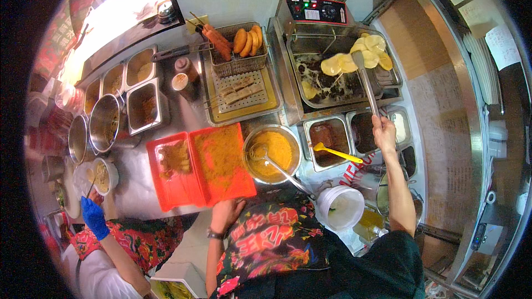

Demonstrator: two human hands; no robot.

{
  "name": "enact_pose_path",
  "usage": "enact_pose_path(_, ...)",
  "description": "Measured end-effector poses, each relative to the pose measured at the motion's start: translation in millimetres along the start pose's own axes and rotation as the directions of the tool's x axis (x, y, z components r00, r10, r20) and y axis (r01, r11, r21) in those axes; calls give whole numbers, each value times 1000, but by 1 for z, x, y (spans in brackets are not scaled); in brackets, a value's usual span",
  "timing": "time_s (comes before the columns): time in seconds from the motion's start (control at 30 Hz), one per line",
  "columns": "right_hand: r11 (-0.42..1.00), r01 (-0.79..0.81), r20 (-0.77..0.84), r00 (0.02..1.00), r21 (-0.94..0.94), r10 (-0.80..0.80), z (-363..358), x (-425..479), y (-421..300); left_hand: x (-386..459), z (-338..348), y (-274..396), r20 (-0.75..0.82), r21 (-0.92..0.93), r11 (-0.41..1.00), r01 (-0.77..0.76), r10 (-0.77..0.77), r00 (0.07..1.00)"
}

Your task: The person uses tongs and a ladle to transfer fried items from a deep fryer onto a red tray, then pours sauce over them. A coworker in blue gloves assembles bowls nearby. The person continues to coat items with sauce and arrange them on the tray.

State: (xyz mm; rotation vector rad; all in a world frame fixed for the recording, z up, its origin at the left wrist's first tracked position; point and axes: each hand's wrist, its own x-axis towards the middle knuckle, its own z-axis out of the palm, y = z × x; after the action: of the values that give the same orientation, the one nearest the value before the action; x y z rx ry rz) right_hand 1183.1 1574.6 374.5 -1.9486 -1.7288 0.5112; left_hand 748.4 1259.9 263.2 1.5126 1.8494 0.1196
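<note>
My right hand grips metal tongs, whose tips touch pale round slices above a deep fryer of bubbling dark oil. One slice floats at the oil's left side. My left hand, a watch on its wrist, rests at the near edge of a red tray dusted with orange crumbs; its fingers are partly hidden. Left of that lies a smaller red tray with coated pieces. A steel bowl of orange powder with a ladle stands in front of me.
A co-worker with a blue glove handles a white bowl at left. Behind the trays stand a wire basket of fried food, a perforated tray with skewers and bottles. A sauce pan holds a yellow spatula. A white tub is near my body.
</note>
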Motion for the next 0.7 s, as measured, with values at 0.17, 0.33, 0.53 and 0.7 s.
enact_pose_path(0.17, 997, 23, -4, 1000, -68, -23, 12, -2, -3, -6, -11, 8, 22, -22, 999, 40, -40, 999)
enact_pose_path(0.33, 995, 52, -14, 998, -82, -53, 19, 5, 18, -4, -16, 11, 60, -15, 998, 56, -55, 997)
enact_pose_path(0.53, 995, 12, 12, 1000, -104, -11, 20, 3, 6, -5, -14, 8, 35, -22, 999, 32, -31, 999)
enact_pose_path(0.7, 995, -28, 32, 999, -91, 31, 21, 7, 14, -6, -2, -3, 20, -11, 1000, 12, -12, 1000)
